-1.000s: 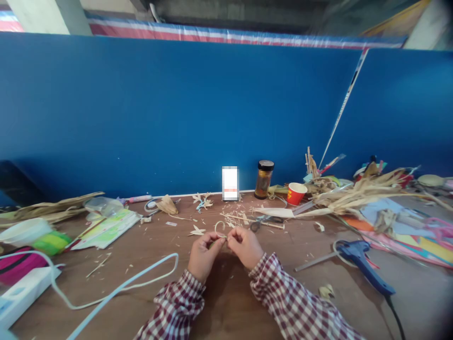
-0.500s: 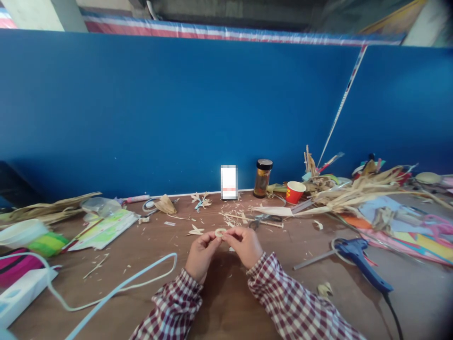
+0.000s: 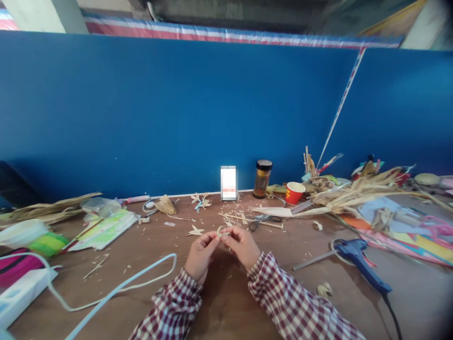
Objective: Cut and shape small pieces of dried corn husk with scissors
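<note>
My left hand (image 3: 200, 254) and my right hand (image 3: 241, 245) meet over the middle of the brown table (image 3: 226, 302), fingertips pinched together. Between them they hold a thin pale straw strip (image 3: 222, 231) curled into a small loop that sticks up above the fingers. Both wrists wear red-and-white checked sleeves. Straw scraps (image 3: 233, 218) lie scattered just beyond the hands, and a pair of scissors (image 3: 264, 220) rests to the right of them.
A blue glue gun (image 3: 361, 264) lies at the right with its cord. Dried husks (image 3: 357, 193), a red paper cup (image 3: 295, 192) and a dark jar (image 3: 262, 178) stand at the back. A white cable (image 3: 116, 288), power strip (image 3: 21, 295) and coloured rolls (image 3: 46, 243) lie left. A blue partition (image 3: 177, 113) rises behind.
The straw loop between my fingers has been rolled tighter and turned, and my hands have drawn closer together. Nothing else on the table has moved.
</note>
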A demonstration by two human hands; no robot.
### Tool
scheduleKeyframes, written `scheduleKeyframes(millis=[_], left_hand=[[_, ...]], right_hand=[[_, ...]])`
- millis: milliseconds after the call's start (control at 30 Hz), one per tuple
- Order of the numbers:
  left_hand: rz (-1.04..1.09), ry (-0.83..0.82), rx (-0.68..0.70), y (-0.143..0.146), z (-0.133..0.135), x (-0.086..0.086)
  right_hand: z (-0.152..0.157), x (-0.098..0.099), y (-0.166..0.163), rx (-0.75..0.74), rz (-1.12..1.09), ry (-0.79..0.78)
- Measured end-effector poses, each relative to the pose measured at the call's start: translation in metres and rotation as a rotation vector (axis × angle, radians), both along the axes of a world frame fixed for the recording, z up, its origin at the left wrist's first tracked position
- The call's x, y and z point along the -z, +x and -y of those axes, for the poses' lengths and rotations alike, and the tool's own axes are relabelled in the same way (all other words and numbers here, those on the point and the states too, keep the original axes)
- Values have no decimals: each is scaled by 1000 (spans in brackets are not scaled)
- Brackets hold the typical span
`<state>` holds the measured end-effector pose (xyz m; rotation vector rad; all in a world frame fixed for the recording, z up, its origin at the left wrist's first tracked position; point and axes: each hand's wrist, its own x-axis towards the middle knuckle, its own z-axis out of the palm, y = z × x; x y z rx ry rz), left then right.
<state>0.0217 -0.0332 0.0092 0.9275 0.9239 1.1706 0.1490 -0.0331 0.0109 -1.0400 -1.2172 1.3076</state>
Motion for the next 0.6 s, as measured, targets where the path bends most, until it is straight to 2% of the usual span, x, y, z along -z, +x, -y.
scheduleKeyframes(millis=[67, 133, 233, 333, 400, 467, 600], left_hand=[[14, -17, -3, 0, -1, 2], [25, -40, -11, 0, -1, 2], [41, -56, -11, 0, -1, 2], [73, -68, -25, -1, -1, 1], [88, -69, -33, -2, -2, 0], [94, -67, -33, -4, -3, -1], [85, -61, -66, -6, -5, 0]], right_hand=[[0, -1, 0, 80, -99, -49], [0, -2, 0, 115, -325, -141], [0, -8, 1, 54, -600, -243], [1, -13, 4, -1, -668, -285], [-1, -14, 7, 18, -643, -274], [-6, -14, 12, 128, -581, -224], [-16, -15, 29, 538, -411, -26]])
